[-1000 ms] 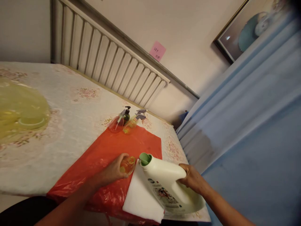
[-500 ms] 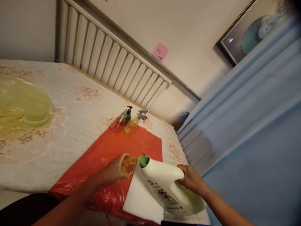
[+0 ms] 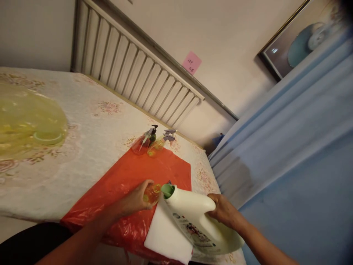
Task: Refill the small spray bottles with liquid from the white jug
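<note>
My left hand [image 3: 142,197] is closed around a small clear yellowish bottle [image 3: 152,194], its open neck turned toward the jug. With my right hand [image 3: 224,210] I grip the handle of a large cream-coloured detergent jug [image 3: 193,209], tilted well over. Its green spout [image 3: 167,190] is right beside the bottle's mouth; whether liquid is flowing I cannot see. Below both lies a red plastic sheet [image 3: 129,173], and a folded white cloth [image 3: 165,233] is partly under the jug.
At the sheet's far edge stand a pinkish spray bottle [image 3: 140,145], a yellow spray bottle [image 3: 156,147] and a dark pump bottle [image 3: 153,135]. A big yellow translucent bag [image 3: 30,117] lies left on the floral tablecloth [image 3: 91,147]. A radiator [image 3: 132,66] lines the wall; a blue curtain [image 3: 289,147] hangs right.
The whole view has shifted slightly, moving the background a little to the right. Both hands keep their grips, and the jug's spout stays by the bottle's neck.
</note>
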A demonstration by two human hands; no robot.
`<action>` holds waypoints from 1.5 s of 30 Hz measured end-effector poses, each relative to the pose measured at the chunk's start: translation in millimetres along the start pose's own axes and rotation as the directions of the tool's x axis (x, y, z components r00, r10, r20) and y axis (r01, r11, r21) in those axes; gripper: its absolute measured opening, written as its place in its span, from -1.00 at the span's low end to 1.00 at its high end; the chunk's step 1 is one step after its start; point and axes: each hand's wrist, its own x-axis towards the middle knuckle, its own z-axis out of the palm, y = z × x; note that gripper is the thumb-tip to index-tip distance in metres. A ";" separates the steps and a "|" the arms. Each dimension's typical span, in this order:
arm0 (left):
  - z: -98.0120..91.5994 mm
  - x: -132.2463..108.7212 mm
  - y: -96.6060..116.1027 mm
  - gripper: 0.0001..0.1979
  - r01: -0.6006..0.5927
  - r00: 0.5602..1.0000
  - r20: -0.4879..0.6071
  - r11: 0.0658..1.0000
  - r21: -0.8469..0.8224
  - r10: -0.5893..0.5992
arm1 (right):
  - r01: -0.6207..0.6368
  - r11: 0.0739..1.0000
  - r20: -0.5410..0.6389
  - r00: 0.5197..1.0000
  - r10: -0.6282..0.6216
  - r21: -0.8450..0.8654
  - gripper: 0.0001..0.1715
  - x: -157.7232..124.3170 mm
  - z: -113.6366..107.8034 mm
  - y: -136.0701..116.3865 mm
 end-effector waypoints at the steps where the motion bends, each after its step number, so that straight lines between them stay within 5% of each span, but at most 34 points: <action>1: 0.1 0.0 -0.4 -0.28 0.001 1.000 0.001 1.000 0.001 -0.001 | -0.005 1.000 0.004 1.000 0.005 -0.001 -0.93 -0.1 -0.3 -0.8; 45: -0.1 -7.6 18.8 -0.32 0.025 0.999 -0.029 0.999 -0.040 -0.027 | -0.028 0.997 0.069 0.997 0.033 -0.073 -0.89 0.5 -12.7 -16.1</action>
